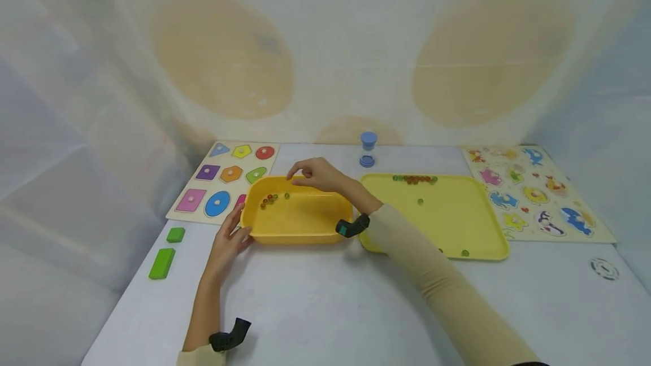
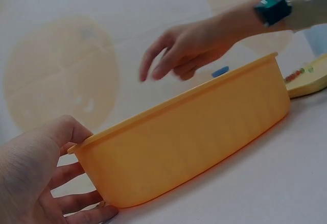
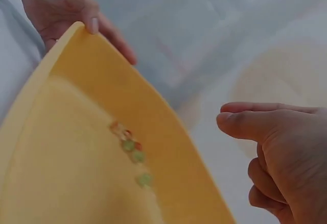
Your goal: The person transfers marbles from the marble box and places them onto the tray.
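Note:
A deep yellow-orange plastic bin (image 1: 300, 239) stands on the white table with several red and green marbles (image 1: 270, 199) toward its left end; one green marble (image 1: 287, 196) lies slightly apart. My left hand (image 1: 225, 247) grips the bin's left end, thumb on the rim and fingers against the outside wall, as the left wrist view shows. Above the bin's far rim hovers my right hand (image 1: 319, 175). Its index finger and thumb stretch forward and the other fingers are loosely bent; nothing shows between them in the right wrist view.
To the right lies a shallow yellow tray (image 1: 458, 216) with several marbles along its far edge and a few elsewhere. Behind are a shape puzzle (image 1: 198, 216), an animal puzzle (image 1: 524, 196) and a blue-capped hourglass (image 1: 368, 148). Green blocks (image 1: 161, 264) sit left, a round disc (image 1: 604, 269) right.

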Action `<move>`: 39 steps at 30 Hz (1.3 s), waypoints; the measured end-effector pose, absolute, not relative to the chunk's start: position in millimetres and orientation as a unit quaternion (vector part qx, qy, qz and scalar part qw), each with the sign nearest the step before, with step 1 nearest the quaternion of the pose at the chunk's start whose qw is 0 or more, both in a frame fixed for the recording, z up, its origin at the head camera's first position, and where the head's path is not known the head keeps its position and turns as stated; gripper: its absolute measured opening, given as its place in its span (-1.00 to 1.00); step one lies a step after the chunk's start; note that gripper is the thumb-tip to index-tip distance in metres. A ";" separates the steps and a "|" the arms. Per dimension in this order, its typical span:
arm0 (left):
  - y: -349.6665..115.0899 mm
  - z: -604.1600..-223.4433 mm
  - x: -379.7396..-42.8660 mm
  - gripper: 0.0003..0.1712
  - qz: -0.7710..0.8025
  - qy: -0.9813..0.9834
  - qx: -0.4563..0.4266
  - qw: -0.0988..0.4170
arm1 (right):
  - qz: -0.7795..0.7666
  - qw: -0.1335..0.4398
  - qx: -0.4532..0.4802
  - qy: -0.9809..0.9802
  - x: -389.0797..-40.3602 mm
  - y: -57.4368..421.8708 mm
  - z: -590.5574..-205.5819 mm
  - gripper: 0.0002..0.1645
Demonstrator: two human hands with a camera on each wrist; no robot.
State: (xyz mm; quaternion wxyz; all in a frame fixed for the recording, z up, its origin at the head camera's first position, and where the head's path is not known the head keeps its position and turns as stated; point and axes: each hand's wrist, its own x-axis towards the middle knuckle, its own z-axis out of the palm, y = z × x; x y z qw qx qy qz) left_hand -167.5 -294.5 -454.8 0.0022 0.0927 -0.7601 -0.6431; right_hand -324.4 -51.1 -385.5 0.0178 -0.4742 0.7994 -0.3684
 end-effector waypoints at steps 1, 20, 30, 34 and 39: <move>-294.6 -454.8 -167.7 -0.35 -0.642 -0.761 0.093 0.003 | -0.364 0.026 -0.476 0.800 -325.4 -62.3 -386.7 -0.81; -294.2 -453.0 -165.5 -0.35 -0.634 -0.768 0.094 0.005 | -0.275 0.151 -0.446 0.838 -327.8 -150.8 -428.1 -0.83; -293.4 -453.7 -166.7 -0.36 -0.633 -0.770 0.080 0.006 | -0.215 0.127 -0.443 0.861 -325.8 -152.0 -430.1 -0.81; -292.3 -450.7 -165.3 -0.35 -0.633 -0.770 0.082 0.004 | -0.243 0.107 -0.457 0.849 -322.2 -139.9 -417.4 -0.81; -293.1 -449.7 -164.8 -0.35 -0.630 -0.772 0.087 0.006 | -0.305 0.034 -0.489 0.817 -319.5 -86.2 -394.5 -0.76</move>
